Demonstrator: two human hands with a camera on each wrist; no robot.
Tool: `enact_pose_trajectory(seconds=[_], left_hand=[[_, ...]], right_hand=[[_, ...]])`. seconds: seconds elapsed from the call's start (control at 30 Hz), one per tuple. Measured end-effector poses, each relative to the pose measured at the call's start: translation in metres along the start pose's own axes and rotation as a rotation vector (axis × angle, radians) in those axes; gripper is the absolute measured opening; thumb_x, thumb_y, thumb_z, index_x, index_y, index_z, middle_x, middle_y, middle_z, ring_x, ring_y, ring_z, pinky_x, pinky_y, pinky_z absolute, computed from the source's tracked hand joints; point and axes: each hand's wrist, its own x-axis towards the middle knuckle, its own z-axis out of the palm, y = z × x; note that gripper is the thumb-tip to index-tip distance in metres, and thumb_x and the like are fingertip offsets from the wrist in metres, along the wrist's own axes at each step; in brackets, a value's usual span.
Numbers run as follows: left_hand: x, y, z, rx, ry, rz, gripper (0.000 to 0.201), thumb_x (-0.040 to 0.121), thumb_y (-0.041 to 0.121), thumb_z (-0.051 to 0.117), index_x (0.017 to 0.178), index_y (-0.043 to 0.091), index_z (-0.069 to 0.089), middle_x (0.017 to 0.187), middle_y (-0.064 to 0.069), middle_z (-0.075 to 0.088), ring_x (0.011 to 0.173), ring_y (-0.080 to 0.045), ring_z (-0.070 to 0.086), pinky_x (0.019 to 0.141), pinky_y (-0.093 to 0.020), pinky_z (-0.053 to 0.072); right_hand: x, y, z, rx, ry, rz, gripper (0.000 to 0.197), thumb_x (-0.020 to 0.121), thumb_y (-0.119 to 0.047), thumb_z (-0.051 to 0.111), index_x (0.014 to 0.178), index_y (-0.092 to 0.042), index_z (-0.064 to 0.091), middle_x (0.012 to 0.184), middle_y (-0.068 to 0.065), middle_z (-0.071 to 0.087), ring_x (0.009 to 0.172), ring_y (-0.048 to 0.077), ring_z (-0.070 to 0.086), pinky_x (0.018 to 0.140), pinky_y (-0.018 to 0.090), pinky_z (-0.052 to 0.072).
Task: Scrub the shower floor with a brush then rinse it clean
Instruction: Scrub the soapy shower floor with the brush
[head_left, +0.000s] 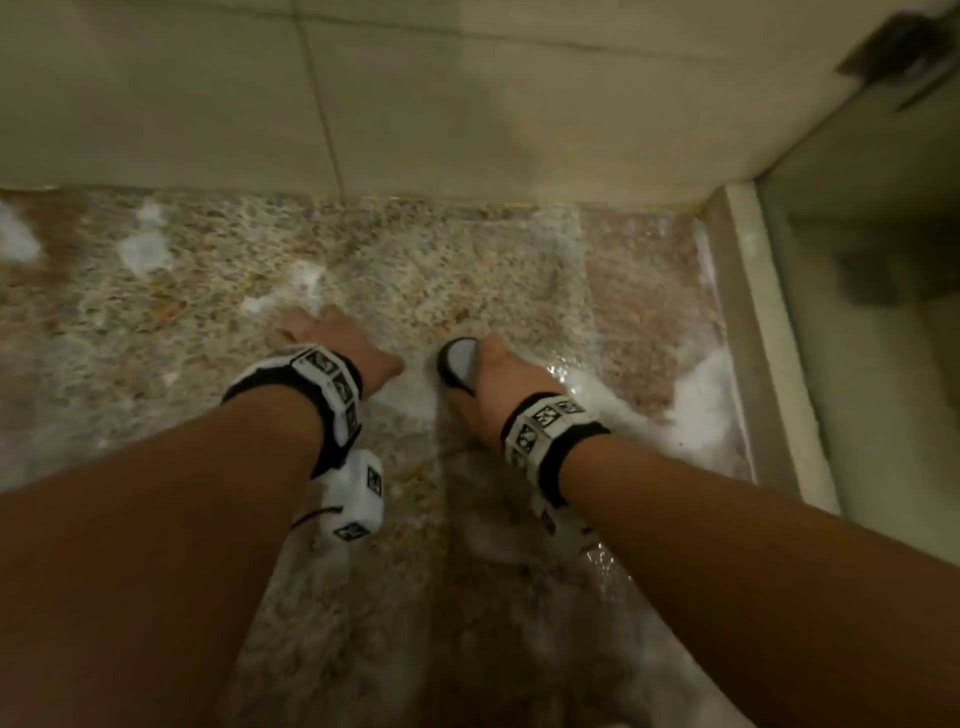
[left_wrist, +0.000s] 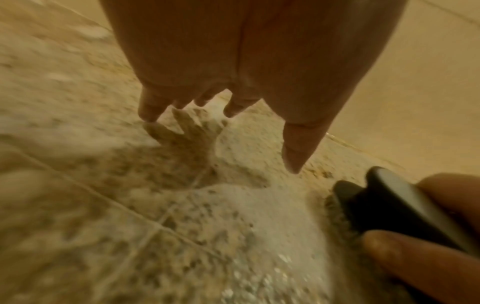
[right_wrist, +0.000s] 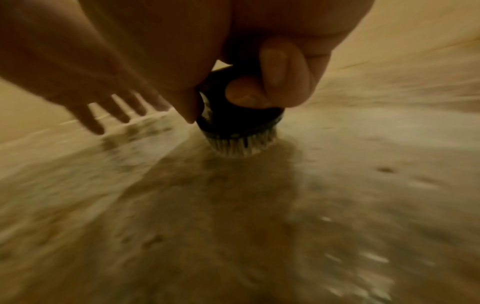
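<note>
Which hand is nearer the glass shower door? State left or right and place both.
Right. The right hand, gripping the brush, is on the side of the glass door, near the foam along its curb. The left hand rests spread on the floor farther away.

Speckled tan-brown pebble shower floor (head_left: 467, 270) streaked with white foam (head_left: 696, 410).
Brush (head_left: 457, 364): black body, grey top, pale bristles. Wall tiles (head_left: 467, 104) plain cream with darker grout lines. Wristbands (head_left: 550, 436) black, carrying white blocks printed with black square marker patterns.
</note>
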Motion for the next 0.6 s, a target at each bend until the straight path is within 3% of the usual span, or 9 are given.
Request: enact_pose_trajectory(seconds=[0.1, 0.17, 0.23, 0.33, 0.4, 0.47, 0.53, 0.6], left_hand=[[-0.006, 0.022, 0.012, 0.004, -0.018, 0.059, 0.121, 0.079, 0.077, 0.064, 0.162, 0.018, -0.002, 0.167, -0.017, -0.01, 0.153, -0.045, -0.001, 0.122, -0.058, 0.018], [-0.012, 0.025, 0.017, 0.007, -0.034, 0.094, 0.122, 0.079, 0.077, 0.063, 0.162, 0.019, -0.005, 0.167, -0.016, -0.016, 0.153, -0.045, -0.004, 0.122, -0.059, 0.017], [-0.01, 0.018, 0.02, -0.001, -0.034, 0.125, 0.122, 0.077, 0.078, 0.065, 0.162, 0.022, -0.004, 0.167, -0.014, -0.017, 0.153, -0.045, -0.005, 0.122, -0.06, 0.017], [-0.002, -0.007, 0.016, -0.016, -0.033, 0.111, 0.123, 0.075, 0.078, 0.067, 0.162, 0.024, 0.0, 0.167, -0.014, -0.016, 0.153, -0.044, -0.005, 0.121, -0.062, 0.018], [0.005, -0.02, 0.013, -0.048, -0.042, 0.083, 0.122, 0.077, 0.076, 0.067, 0.162, 0.023, -0.003, 0.167, -0.015, -0.016, 0.153, -0.045, -0.005, 0.12, -0.063, 0.019], [0.012, -0.035, 0.011, -0.073, -0.037, 0.052, 0.123, 0.077, 0.076, 0.067, 0.162, 0.021, -0.004, 0.166, -0.016, -0.016, 0.153, -0.045, -0.003, 0.12, -0.062, 0.02], [0.017, -0.044, 0.012, -0.073, -0.027, 0.029, 0.123, 0.076, 0.078, 0.065, 0.162, 0.021, -0.003, 0.167, -0.016, -0.015, 0.153, -0.045, -0.002, 0.12, -0.062, 0.02], [0.015, -0.048, 0.012, -0.057, -0.017, 0.015, 0.123, 0.075, 0.079, 0.065, 0.162, 0.022, 0.0, 0.167, -0.016, -0.015, 0.153, -0.046, -0.002, 0.121, -0.062, 0.018]], right_hand=[[-0.016, 0.052, -0.011, 0.104, 0.157, 0.174, 0.045, 0.099, -0.048, 0.048, 0.134, -0.02, 0.043, 0.098, 0.003, 0.058, 0.078, 0.027, 0.062, 0.064, 0.03, 0.044], [-0.034, 0.085, -0.021, 0.091, 0.238, 0.197, 0.039, 0.096, -0.044, 0.052, 0.131, -0.026, 0.049, 0.111, 0.009, 0.061, 0.093, 0.035, 0.066, 0.074, 0.035, 0.052], [-0.047, 0.123, -0.033, 0.123, 0.276, 0.435, 0.049, 0.098, -0.038, 0.059, 0.139, -0.016, 0.047, 0.129, 0.018, 0.058, 0.109, 0.042, 0.063, 0.086, 0.04, 0.05], [-0.049, 0.151, -0.042, 0.158, 0.321, 0.769, 0.057, 0.098, -0.044, 0.06, 0.139, -0.007, 0.047, 0.135, 0.022, 0.056, 0.112, 0.043, 0.061, 0.086, 0.043, 0.05], [-0.038, 0.136, -0.045, 0.232, 0.317, 0.801, 0.06, 0.102, -0.041, 0.055, 0.144, -0.001, 0.04, 0.143, 0.025, 0.049, 0.121, 0.045, 0.056, 0.095, 0.047, 0.05], [-0.015, 0.103, -0.043, 0.289, 0.34, 0.74, 0.066, 0.105, -0.036, 0.052, 0.152, 0.002, 0.027, 0.151, 0.026, 0.04, 0.131, 0.044, 0.05, 0.104, 0.047, 0.046], [0.009, 0.071, -0.038, 0.311, 0.322, 0.644, 0.077, 0.103, -0.04, 0.051, 0.158, -0.001, 0.014, 0.156, 0.021, 0.039, 0.134, 0.04, 0.049, 0.101, 0.043, 0.046], [0.024, 0.041, -0.032, 0.312, 0.287, 0.59, 0.086, 0.098, -0.046, 0.054, 0.16, -0.005, 0.011, 0.149, 0.016, 0.048, 0.127, 0.037, 0.056, 0.089, 0.039, 0.049]])
